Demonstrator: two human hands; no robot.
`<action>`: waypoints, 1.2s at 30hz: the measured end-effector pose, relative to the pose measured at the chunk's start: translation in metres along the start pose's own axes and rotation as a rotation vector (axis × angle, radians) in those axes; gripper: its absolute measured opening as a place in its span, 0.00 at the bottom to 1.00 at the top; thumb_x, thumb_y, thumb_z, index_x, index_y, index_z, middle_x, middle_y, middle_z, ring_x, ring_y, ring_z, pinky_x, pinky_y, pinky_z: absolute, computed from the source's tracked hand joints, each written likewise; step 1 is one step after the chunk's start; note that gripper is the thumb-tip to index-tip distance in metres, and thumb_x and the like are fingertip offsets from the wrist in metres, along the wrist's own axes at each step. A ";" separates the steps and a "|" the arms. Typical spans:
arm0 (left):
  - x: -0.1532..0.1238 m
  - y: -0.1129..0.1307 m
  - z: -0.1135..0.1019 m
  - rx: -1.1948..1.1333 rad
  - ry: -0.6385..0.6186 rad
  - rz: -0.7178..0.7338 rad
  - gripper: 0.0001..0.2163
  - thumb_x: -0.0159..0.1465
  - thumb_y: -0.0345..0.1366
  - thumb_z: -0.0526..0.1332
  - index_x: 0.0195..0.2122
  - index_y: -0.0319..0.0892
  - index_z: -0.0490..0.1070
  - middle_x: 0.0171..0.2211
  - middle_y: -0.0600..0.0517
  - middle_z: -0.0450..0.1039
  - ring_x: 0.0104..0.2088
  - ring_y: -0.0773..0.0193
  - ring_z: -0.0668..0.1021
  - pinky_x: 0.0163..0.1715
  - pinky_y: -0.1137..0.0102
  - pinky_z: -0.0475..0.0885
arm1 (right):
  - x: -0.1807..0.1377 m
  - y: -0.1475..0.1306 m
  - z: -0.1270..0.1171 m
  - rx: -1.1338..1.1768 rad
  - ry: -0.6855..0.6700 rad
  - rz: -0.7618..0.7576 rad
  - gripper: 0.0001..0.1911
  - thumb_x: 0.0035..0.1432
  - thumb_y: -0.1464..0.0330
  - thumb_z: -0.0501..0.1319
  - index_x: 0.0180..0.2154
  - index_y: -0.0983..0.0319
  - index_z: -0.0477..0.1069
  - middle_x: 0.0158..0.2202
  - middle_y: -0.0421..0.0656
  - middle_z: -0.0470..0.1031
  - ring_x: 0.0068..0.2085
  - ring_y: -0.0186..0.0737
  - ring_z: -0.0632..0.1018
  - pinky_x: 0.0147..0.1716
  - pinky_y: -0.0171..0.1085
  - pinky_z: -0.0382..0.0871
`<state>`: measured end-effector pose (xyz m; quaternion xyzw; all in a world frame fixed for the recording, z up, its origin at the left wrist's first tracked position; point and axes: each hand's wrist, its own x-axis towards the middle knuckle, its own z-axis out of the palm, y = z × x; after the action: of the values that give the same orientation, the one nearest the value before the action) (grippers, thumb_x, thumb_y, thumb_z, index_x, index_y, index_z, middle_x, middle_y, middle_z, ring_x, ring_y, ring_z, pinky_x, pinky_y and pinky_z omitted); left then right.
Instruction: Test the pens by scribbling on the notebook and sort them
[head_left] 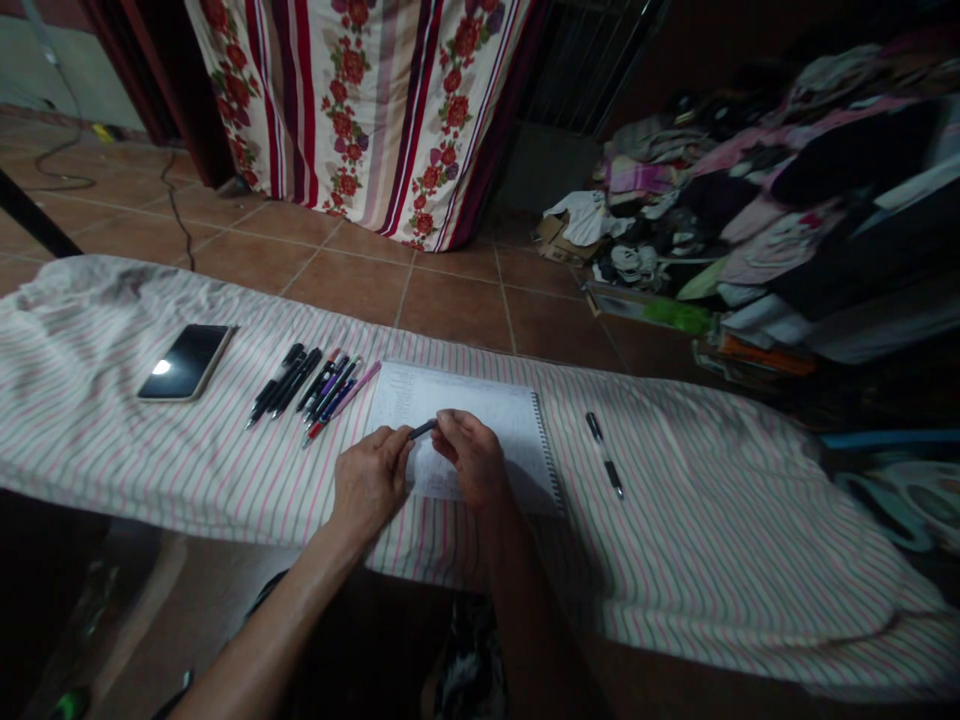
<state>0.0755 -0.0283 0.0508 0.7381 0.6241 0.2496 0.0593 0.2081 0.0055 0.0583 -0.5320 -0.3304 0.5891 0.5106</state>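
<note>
Both my hands hold one dark pen (423, 430) over a spiral notebook (510, 420) that lies on a striped cloth. My left hand (370, 482) pinches the pen's left end with closed fingers. My right hand (471, 458) grips its right end, fingers curled. The pen lies nearly level between them. A row of several pens (311, 385) lies left of the notebook. One more black pen (604, 455) lies alone to the notebook's right.
A smartphone (186, 362) rests face up at the left of the striped cloth (712, 520). Beyond are a tiled floor (450, 300), a floral curtain (367, 100), cables at far left and a heap of clothes (750, 190) at the right.
</note>
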 end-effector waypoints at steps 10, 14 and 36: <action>-0.001 0.002 -0.001 0.015 -0.048 -0.020 0.13 0.65 0.38 0.46 0.43 0.44 0.69 0.31 0.52 0.73 0.31 0.65 0.75 0.27 0.72 0.62 | 0.002 0.001 -0.007 -0.023 -0.091 -0.042 0.15 0.40 0.62 0.67 0.32 0.61 0.74 0.25 0.37 0.71 0.26 0.29 0.68 0.31 0.32 0.64; -0.001 0.002 -0.001 0.003 -0.041 -0.023 0.13 0.65 0.38 0.46 0.43 0.44 0.68 0.31 0.52 0.72 0.31 0.65 0.75 0.27 0.72 0.62 | -0.001 -0.002 -0.006 0.082 -0.119 0.019 0.23 0.41 0.59 0.66 0.41 0.59 0.70 0.33 0.39 0.74 0.30 0.31 0.72 0.34 0.33 0.65; -0.002 0.002 0.000 0.041 -0.033 -0.008 0.13 0.65 0.38 0.46 0.42 0.44 0.69 0.30 0.52 0.73 0.31 0.64 0.75 0.26 0.71 0.61 | 0.001 0.000 -0.008 -0.190 -0.041 -0.052 0.18 0.43 0.53 0.63 0.27 0.62 0.71 0.26 0.40 0.72 0.28 0.33 0.72 0.27 0.32 0.63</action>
<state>0.0776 -0.0304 0.0510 0.7407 0.6309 0.2244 0.0556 0.2154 0.0052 0.0559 -0.5573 -0.4089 0.5524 0.4659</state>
